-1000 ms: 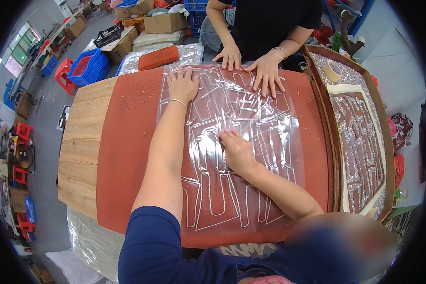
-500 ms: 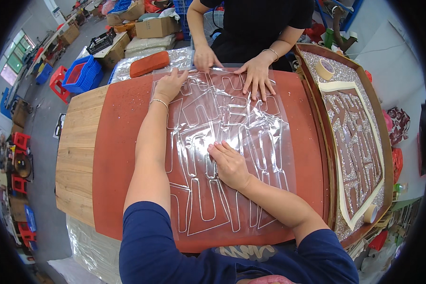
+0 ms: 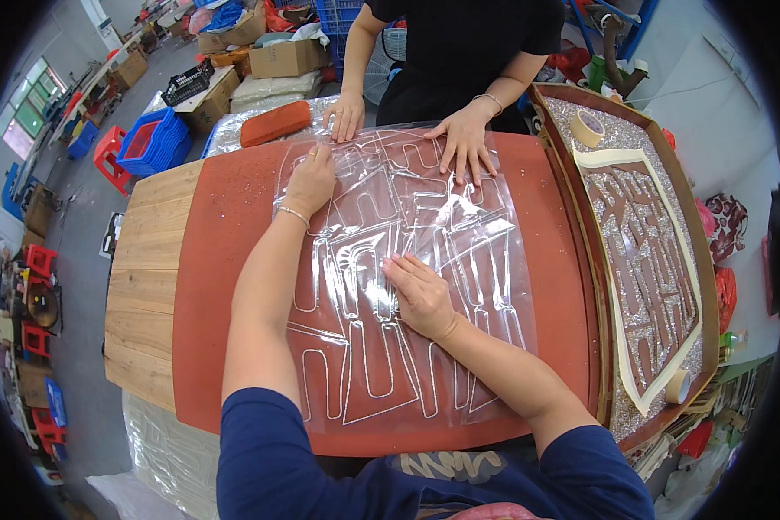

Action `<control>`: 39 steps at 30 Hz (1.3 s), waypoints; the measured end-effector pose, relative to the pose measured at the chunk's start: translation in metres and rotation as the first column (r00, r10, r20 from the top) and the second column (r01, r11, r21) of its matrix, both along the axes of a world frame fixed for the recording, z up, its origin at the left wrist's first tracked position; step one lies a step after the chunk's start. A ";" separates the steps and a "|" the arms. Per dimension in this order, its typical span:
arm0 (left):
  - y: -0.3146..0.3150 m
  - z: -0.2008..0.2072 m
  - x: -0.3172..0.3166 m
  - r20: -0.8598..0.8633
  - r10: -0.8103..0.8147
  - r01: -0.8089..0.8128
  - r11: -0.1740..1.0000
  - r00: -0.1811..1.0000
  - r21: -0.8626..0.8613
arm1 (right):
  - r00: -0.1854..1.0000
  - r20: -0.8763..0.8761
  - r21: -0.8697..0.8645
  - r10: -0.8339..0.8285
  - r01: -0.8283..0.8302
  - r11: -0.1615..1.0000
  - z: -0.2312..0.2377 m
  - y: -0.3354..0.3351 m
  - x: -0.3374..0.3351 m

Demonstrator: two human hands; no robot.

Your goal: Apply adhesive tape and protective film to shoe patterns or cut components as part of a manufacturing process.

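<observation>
A clear plastic sheet (image 3: 368,230) with silvery looped outlines lies over a reddish-brown board (image 3: 225,286). At the sheet's far left corner, my left hand (image 3: 312,179) is closed, its fingertips bunched on the film. My right hand (image 3: 422,299) rests palm down near the middle of the sheet, its fingers stretched out and lying close together. Across the board a co-worker's spread hand (image 3: 466,139) presses on the sheet's far right part. The co-worker's other hand (image 3: 347,117) is at the board's far edge, beside the sheet's corner.
On the right, a tray of silvery glitter (image 3: 563,117) holds a cream-framed stencil (image 3: 615,286) and two tape rolls (image 3: 588,128). Wooden planks (image 3: 147,286) adjoin the board's left side. An orange-red block (image 3: 275,124) lies beyond the board. Blue crates (image 3: 154,140) stand at the far left.
My left hand has shifted slightly nearer, its fingers now bunched rather than reaching right. The co-worker's hand at the far edge has moved left, off the sheet. My right hand stays about in place.
</observation>
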State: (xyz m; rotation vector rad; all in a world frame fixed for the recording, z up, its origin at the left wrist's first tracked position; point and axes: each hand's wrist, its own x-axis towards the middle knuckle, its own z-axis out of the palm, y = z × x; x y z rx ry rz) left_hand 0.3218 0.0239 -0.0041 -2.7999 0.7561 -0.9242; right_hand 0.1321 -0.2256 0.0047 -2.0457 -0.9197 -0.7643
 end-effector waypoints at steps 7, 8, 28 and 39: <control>0.012 0.054 0.020 -0.104 -0.240 0.253 0.958 0.965 0.134 | 1.000 -0.006 0.059 -0.009 0.010 0.998 0.001 0.001 0.000; 0.011 0.062 0.028 -0.210 -0.171 0.216 0.954 0.963 0.209 | 1.000 -0.008 0.058 -0.004 0.005 0.998 0.001 0.001 0.000; 0.051 0.016 0.052 0.021 -0.232 0.219 0.942 0.972 0.253 | 0.997 -0.066 0.054 0.051 -0.047 0.997 0.003 -0.002 0.001; 0.042 0.023 0.009 -0.350 0.180 -0.151 0.983 0.919 0.108 | 0.999 -0.033 0.114 0.038 -0.034 0.993 0.005 -0.002 -0.001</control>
